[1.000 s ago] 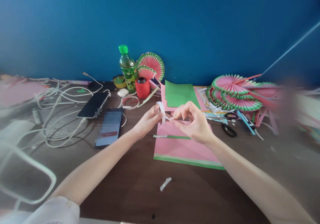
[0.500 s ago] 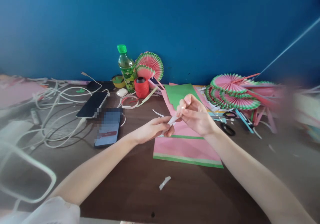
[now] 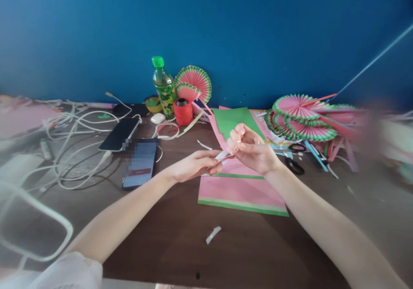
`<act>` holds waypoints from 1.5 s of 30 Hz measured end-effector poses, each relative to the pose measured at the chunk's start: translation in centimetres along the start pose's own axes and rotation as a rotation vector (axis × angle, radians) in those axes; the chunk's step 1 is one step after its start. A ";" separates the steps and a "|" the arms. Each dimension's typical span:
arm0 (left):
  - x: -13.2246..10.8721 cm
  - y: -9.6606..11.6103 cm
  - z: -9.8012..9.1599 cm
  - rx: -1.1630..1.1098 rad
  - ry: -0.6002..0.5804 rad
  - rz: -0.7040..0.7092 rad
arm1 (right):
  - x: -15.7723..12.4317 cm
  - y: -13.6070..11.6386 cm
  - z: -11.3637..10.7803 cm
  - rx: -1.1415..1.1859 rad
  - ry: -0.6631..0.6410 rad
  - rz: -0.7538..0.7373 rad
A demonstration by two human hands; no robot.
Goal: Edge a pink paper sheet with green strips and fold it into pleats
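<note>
Between thumb and fingers, my left hand (image 3: 193,166) grips a narrow white strip (image 3: 221,155) that looks like paper or tape. My right hand (image 3: 253,151) is closed in a pinch at the strip's far end, its fingertips curled over it. Both hands are held above pink sheets (image 3: 241,192) with green and pale edges. A green sheet (image 3: 235,120) lies behind my right hand. On the table nearer to me rests a small white scrap (image 3: 213,235).
A phone (image 3: 139,164), another dark device (image 3: 119,134) and tangled white cables (image 3: 69,151) lie at left. Behind stand a bottle (image 3: 164,87) and red string spool (image 3: 183,112). Folded watermelon-coloured paper fans (image 3: 298,117) and black-handled scissors (image 3: 294,166) lie at right.
My right-hand fingers have shifted slightly at the strip's end, with the fingertips curled in more. My left hand keeps its hold, nearly still.
</note>
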State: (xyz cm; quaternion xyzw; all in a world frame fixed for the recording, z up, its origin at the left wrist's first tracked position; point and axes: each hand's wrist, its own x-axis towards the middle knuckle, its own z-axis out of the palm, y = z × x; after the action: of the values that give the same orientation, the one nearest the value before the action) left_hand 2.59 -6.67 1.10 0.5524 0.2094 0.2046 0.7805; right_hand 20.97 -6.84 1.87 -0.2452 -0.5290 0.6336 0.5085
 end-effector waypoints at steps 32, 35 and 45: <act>-0.3 3.2 -2.5 0.707 0.280 0.007 | -0.4 0.1 -0.4 0.024 0.164 0.105; 0.0 2.8 -2.0 0.735 0.279 -0.007 | -1.1 0.4 -0.6 0.041 0.224 0.105; 1.8 1.6 0.5 0.900 0.165 -0.022 | -4.3 0.9 -2.0 -0.068 0.395 0.194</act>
State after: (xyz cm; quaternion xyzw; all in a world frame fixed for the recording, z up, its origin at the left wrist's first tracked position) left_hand 4.24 -5.53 2.54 0.8161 0.3449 0.1281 0.4457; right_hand 23.88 -9.80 -0.62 -0.4311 -0.4141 0.6011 0.5304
